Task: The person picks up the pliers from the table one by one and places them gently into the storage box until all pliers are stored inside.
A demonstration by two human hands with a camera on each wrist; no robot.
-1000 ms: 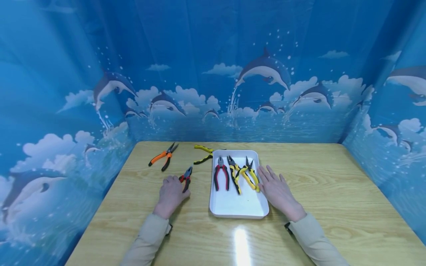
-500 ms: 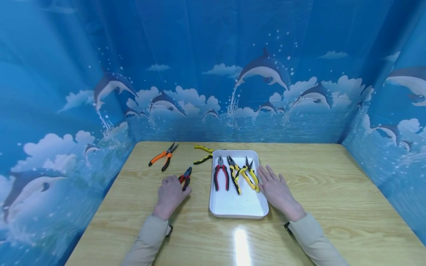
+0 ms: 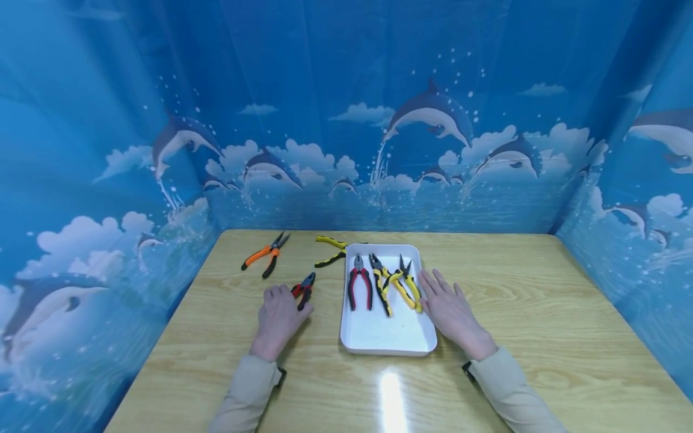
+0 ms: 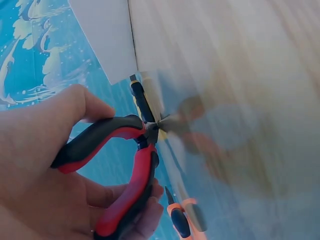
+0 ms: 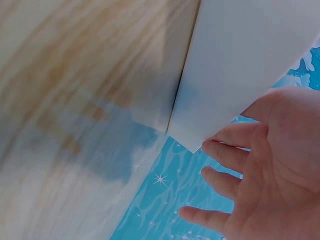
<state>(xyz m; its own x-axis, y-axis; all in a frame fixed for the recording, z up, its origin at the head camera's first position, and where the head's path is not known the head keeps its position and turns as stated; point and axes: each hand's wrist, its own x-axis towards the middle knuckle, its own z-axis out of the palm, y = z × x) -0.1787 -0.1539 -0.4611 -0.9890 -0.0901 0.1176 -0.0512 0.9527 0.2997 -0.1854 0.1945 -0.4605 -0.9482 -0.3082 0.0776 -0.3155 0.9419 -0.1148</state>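
Observation:
My left hand (image 3: 278, 319) holds a pair of red-and-black pliers (image 4: 132, 175) left of the tray, thumb on one handle and fingers around the other. Their handles are spread apart, and the head points away from me. Against the right wall of the white tray (image 3: 387, 337) rests my right hand (image 3: 452, 310), its fingers extended. In the right wrist view, fingertips (image 5: 209, 145) touch the tray's outer side. Inside the tray lie red-and-black pliers (image 3: 354, 282), yellow-and-black pliers (image 3: 378, 282) and yellow long-nose pliers (image 3: 409, 288); the two yellow pairs overlap.
Orange-and-black long-nose pliers (image 3: 269, 251) lie at the table's back left. Behind the tray's left edge, yellow-and-black pliers (image 3: 331, 255) are partly hidden. A blue dolphin-print curtain (image 3: 346, 120) surrounds the wooden table (image 3: 541, 300) at the back and sides.
My left hand and the red-and-black pliers in it have shifted very slightly to the right. The right hand and the tray look unmoved.

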